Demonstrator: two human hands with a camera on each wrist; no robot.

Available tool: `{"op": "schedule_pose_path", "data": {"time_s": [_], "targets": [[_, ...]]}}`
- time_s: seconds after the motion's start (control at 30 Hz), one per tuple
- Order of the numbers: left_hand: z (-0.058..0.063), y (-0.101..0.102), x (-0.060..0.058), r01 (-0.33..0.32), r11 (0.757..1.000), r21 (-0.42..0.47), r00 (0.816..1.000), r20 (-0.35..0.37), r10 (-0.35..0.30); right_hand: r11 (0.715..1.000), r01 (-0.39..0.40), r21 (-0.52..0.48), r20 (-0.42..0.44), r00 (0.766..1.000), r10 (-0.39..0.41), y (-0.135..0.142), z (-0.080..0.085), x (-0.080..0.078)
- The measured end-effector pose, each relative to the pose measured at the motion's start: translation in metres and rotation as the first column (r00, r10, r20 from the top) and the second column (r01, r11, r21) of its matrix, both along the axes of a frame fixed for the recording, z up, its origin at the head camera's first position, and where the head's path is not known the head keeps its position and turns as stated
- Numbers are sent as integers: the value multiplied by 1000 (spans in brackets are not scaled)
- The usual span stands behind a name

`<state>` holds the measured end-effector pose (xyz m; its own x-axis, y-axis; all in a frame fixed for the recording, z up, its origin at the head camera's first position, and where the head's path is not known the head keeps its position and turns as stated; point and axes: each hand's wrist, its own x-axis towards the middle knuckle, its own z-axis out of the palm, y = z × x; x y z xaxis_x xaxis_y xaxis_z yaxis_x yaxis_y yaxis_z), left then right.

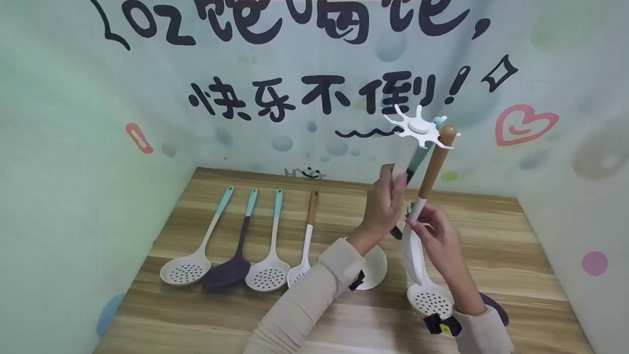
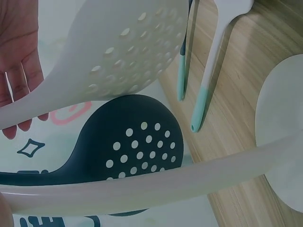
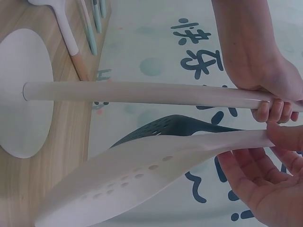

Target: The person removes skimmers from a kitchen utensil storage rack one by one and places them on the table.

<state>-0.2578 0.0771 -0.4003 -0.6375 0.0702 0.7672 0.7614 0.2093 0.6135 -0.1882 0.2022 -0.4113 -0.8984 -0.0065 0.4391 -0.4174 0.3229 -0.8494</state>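
Note:
My left hand (image 1: 385,201) grips the white post (image 3: 142,92) of a utensil stand, just below its hub of curved hooks (image 1: 417,127). With thumb and fingertips, my right hand (image 1: 440,241) pinches the white stem of a skimmer (image 2: 137,52) that has a wooden handle (image 1: 433,172). This skimmer is upright, perforated head down, its handle end overlapping the hub; whether it sits on a hook I cannot tell. Behind it a dark skimmer (image 2: 137,142) stands head down beside the post, its teal handle (image 1: 419,156) reaching the hub.
The stand's round white base (image 1: 377,270) is on the wooden table. On the left lie a white skimmer (image 1: 184,271), a dark one (image 1: 228,275), and others with teal or wooden handles. A white skimmer (image 1: 430,297) and a dark utensil (image 1: 496,309) lie on the right. A printed cloth hangs behind.

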Motion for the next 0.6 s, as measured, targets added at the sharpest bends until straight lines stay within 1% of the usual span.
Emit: {"op": "schedule_pose_path", "data": {"time_s": [0.13,0.37,0.6], "targets": [[0,-1,0,0,1000,0,1000,-2,0,1000,9,8,-12,1000,-9,1,1,-1],[0,-1,-1,8,1000,3,1000,-14,-8,999,34,-28,47,998,-33,3,5,1],[1,-1,0,15,1000,-1,1000,-14,-15,998,63,-30,77,995,-61,6,10,3]]}}
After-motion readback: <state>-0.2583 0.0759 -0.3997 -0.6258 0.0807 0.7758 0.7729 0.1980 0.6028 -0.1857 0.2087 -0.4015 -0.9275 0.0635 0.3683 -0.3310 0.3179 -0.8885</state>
